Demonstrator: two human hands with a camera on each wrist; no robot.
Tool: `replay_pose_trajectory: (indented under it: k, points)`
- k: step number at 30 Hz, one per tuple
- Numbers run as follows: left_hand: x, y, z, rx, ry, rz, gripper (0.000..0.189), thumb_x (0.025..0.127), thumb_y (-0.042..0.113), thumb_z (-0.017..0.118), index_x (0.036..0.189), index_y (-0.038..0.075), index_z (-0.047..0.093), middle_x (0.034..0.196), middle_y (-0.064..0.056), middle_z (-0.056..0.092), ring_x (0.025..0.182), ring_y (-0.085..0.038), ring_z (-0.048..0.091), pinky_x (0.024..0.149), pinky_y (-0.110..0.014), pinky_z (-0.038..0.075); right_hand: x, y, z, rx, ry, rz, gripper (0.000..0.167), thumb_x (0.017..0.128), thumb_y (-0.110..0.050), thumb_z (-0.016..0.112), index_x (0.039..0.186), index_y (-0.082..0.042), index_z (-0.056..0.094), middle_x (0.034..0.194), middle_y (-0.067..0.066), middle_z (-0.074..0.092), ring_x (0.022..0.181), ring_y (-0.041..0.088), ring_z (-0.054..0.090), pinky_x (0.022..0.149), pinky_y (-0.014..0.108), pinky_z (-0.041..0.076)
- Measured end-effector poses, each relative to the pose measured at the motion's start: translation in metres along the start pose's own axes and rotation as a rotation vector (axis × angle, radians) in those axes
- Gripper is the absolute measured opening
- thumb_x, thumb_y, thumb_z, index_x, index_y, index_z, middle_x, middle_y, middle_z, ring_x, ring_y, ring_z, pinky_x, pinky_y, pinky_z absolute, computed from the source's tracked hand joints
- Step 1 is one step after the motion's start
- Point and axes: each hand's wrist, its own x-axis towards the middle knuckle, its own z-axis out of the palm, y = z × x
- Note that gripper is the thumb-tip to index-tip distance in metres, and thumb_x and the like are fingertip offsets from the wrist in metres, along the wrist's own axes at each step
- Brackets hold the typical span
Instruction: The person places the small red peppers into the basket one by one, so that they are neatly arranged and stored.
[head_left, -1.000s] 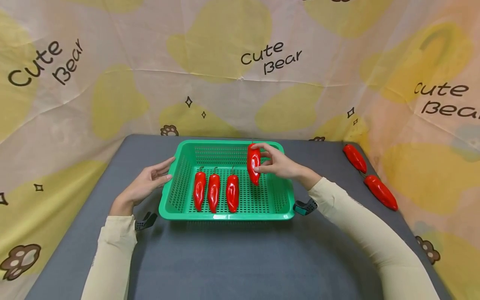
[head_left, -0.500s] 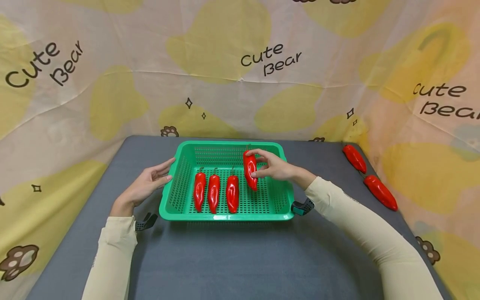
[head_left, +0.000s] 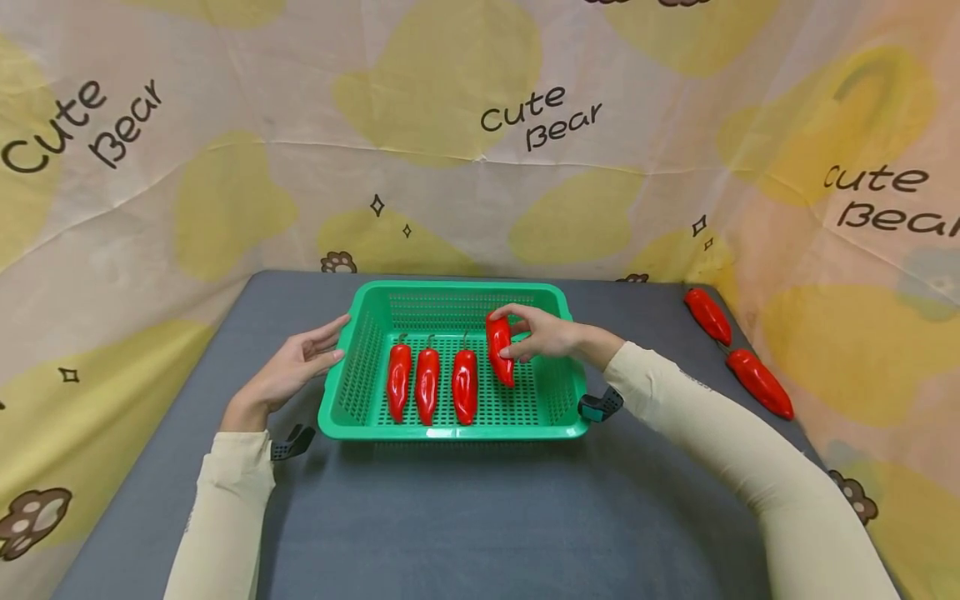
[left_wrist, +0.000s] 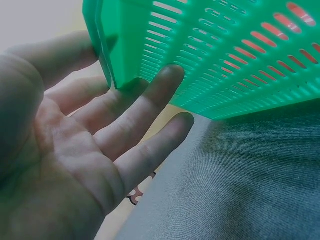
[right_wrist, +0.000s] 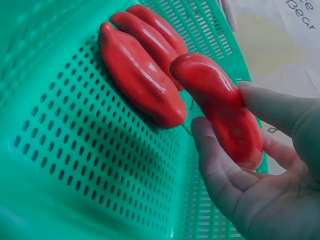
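A glossy red chili pepper [head_left: 498,350] is pinched between the thumb and fingers of my right hand [head_left: 546,333], over the right part of the green plastic basket [head_left: 450,434]. Three more red peppers lie side by side on the basket floor: a left one [head_left: 399,383], a middle one [head_left: 427,385] and a right one [head_left: 465,387]. The held pepper slants, its tip toward me. My left hand [head_left: 288,371] has its fingertips against the basket's left rim. The left wrist view shows those fingers [left_wrist: 130,117] extended beside the slotted wall.
Outside the basket, two red peppers lie near the table's right edge, a far one [head_left: 707,317] and a nearer one [head_left: 759,383]. The grey table [head_left: 465,517] stretches in front of the basket. Behind it hangs a printed cloth [head_left: 450,92].
My right hand has moved slightly left and lower with the pepper, whose tip now sits nearer the basket floor. The left hand and basket hold their place.
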Motion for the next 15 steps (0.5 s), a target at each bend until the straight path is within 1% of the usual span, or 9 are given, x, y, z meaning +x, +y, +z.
replay_pose_trajectory:
  k: [1,3,5,8,10,13,15]
  points:
    - [0.000,0.000,0.000,0.002,0.001,0.001,0.066,0.106,0.023,0.054,0.163,0.014,0.022,0.169,-0.017,0.017,0.152,-0.045,0.023,0.095,-0.011,0.047,0.002,0.000,0.000,0.000,-0.007,0.016,0.061,0.097,-0.007,0.067,0.150,-0.011,0.038,0.148,0.021,0.045,0.130,0.035,0.050,0.093,0.053,0.056]
    - [0.000,0.000,0.000,0.001,0.002,0.003,0.066,0.106,0.023,0.054,0.163,0.014,0.022,0.169,-0.017,0.017,0.152,-0.045,0.023,0.095,-0.011,0.047,0.004,0.000,-0.001,-0.006,-0.020,0.049,0.060,0.097,-0.008,0.067,0.149,-0.014,0.040,0.148,0.020,0.045,0.126,0.033,0.053,0.094,0.053,0.055]
    - [0.000,0.000,0.000,0.001,0.002,0.007,0.066,0.106,0.023,0.054,0.163,0.013,0.022,0.169,-0.018,0.018,0.152,-0.045,0.022,0.095,-0.012,0.048,0.006,0.000,0.000,-0.029,-0.033,0.074,0.059,0.096,-0.010,0.068,0.148,-0.014,0.041,0.145,0.019,0.048,0.118,0.034,0.058,0.093,0.052,0.055]
    - [0.000,0.000,0.000,-0.007,0.000,0.015,0.065,0.106,0.021,0.053,0.163,0.011,0.022,0.169,-0.019,0.018,0.152,-0.046,0.022,0.095,-0.012,0.049,0.008,0.001,0.001,-0.061,-0.061,0.094,0.056,0.096,-0.011,0.070,0.145,-0.013,0.043,0.133,0.019,0.057,0.100,0.038,0.065,0.087,0.049,0.054]
    - [0.000,0.000,0.000,-0.003,0.001,0.018,0.065,0.106,0.021,0.053,0.163,0.011,0.022,0.168,-0.019,0.019,0.152,-0.046,0.022,0.094,-0.013,0.049,0.010,0.001,0.002,-0.073,-0.081,0.097,0.055,0.095,-0.010,0.070,0.143,-0.011,0.044,0.126,0.018,0.060,0.100,0.043,0.066,0.082,0.044,0.054]
    - [0.000,0.000,0.001,0.002,0.003,0.021,0.065,0.107,0.021,0.053,0.162,0.011,0.022,0.168,-0.019,0.019,0.152,-0.046,0.023,0.094,-0.013,0.049,0.012,0.001,0.004,-0.087,-0.109,0.104,0.052,0.095,-0.007,0.070,0.140,-0.010,0.045,0.120,0.016,0.063,0.098,0.040,0.066,0.076,0.038,0.050]
    - [-0.001,0.000,0.001,0.007,0.005,0.020,0.065,0.107,0.021,0.053,0.162,0.011,0.022,0.168,-0.020,0.019,0.152,-0.046,0.023,0.094,-0.013,0.049,0.013,0.001,0.005,-0.106,-0.127,0.100,0.050,0.095,-0.006,0.069,0.139,-0.009,0.045,0.118,0.015,0.063,0.094,0.036,0.067,0.073,0.035,0.049]
